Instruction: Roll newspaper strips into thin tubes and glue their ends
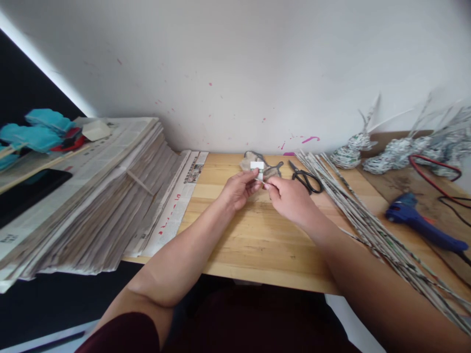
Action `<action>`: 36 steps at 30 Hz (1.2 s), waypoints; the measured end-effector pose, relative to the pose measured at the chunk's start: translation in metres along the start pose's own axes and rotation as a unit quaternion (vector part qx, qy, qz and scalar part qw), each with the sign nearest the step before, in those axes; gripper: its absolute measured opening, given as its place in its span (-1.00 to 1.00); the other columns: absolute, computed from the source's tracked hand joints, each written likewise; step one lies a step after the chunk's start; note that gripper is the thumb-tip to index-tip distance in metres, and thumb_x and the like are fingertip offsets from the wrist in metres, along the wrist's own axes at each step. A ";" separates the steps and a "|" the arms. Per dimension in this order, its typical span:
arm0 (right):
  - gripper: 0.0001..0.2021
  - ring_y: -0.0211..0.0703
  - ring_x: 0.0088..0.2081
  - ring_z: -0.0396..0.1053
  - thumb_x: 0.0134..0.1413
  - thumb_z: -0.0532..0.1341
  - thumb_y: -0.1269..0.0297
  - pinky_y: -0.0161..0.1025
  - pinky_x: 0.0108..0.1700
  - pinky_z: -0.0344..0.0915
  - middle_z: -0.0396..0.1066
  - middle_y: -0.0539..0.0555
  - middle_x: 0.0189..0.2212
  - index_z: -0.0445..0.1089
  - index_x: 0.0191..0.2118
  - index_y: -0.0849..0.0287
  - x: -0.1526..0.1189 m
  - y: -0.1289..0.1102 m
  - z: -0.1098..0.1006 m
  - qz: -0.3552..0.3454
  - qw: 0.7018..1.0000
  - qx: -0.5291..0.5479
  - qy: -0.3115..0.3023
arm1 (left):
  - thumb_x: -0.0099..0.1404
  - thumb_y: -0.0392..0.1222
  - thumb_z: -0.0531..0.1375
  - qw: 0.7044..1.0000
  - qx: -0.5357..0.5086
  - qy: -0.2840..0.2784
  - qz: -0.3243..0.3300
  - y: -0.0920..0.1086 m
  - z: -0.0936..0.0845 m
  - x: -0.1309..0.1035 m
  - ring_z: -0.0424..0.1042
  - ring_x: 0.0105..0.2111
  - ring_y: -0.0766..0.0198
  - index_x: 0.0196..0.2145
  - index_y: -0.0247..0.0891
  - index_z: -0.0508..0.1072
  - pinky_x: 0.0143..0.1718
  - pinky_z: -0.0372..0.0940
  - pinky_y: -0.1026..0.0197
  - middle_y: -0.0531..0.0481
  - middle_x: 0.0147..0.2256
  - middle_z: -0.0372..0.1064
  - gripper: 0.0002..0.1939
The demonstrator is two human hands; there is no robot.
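My left hand is closed on a small white piece with a darker band across it, held above the middle of the wooden table. Close beside it on the right, my right hand pinches a thin pale strip at the lower edge of that piece. Both hands nearly touch. Behind them lies a grey and beige cloth-like item, partly hidden by the fingers. Black-handled scissors rest just right of my right hand.
Tall newspaper stacks fill the left, with a black phone and blue items on top. Rolled paper sticks, a blue glue gun and woven paper shapes lie right. A wall stands behind.
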State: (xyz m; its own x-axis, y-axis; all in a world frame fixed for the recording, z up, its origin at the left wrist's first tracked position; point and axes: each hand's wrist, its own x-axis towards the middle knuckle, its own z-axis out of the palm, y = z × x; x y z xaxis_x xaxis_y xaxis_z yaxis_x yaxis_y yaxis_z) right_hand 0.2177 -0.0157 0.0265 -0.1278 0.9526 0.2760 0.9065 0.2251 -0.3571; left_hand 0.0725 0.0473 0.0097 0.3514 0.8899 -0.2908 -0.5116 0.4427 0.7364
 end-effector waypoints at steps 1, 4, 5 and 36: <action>-0.77 -0.18 -0.49 0.27 0.25 0.04 0.29 -0.24 -0.42 -0.04 0.43 0.06 -0.52 0.41 -0.35 0.15 0.000 0.000 0.000 0.001 1.000 0.004 0.001 | 0.26 -0.36 0.24 1.000 -0.005 -0.005 -0.002 0.000 0.000 0.000 0.40 -0.59 0.47 -0.39 -0.41 0.48 -0.51 0.37 0.45 -0.04 -0.49 0.47 -0.94; -0.78 -0.18 -0.49 0.28 0.25 0.03 0.30 -0.26 -0.41 -0.02 0.43 0.06 -0.51 0.39 -0.35 0.15 0.000 -0.001 -0.002 0.002 1.000 0.021 0.004 | 0.26 -0.39 0.23 0.999 -0.018 -0.035 -0.008 0.000 -0.002 0.001 0.46 -0.52 0.45 -0.36 -0.43 0.50 -0.42 0.41 0.45 -0.05 -0.45 0.48 -0.95; -0.78 -0.19 -0.49 0.28 0.26 0.03 0.31 -0.26 -0.41 -0.01 0.44 0.06 -0.50 0.38 -0.34 0.15 0.001 -0.001 -0.002 0.005 1.000 0.029 0.003 | 0.25 -0.42 0.23 0.999 -0.019 -0.047 -0.008 0.000 -0.002 0.001 0.47 -0.49 0.45 -0.36 -0.44 0.50 -0.38 0.41 0.45 -0.05 -0.44 0.48 -0.96; -0.75 -0.14 -0.46 0.33 0.29 0.00 0.26 -0.23 -0.42 -0.05 0.46 0.10 -0.47 0.41 -0.25 0.16 0.000 0.001 0.000 0.000 0.999 -0.030 0.016 | 0.25 -0.44 0.22 0.999 -0.035 -0.013 -0.020 -0.001 0.001 0.000 0.46 -0.51 0.46 -0.38 -0.45 0.50 -0.45 0.39 0.49 -0.09 -0.45 0.49 -0.93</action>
State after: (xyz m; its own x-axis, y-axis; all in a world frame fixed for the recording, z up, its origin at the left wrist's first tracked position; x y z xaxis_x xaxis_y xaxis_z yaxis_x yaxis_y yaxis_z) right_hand 0.2184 -0.0154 0.0257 -0.1154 0.9452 0.3054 0.9294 0.2112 -0.3026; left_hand 0.0734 0.0471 0.0093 0.3930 0.8685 -0.3023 -0.5500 0.4854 0.6796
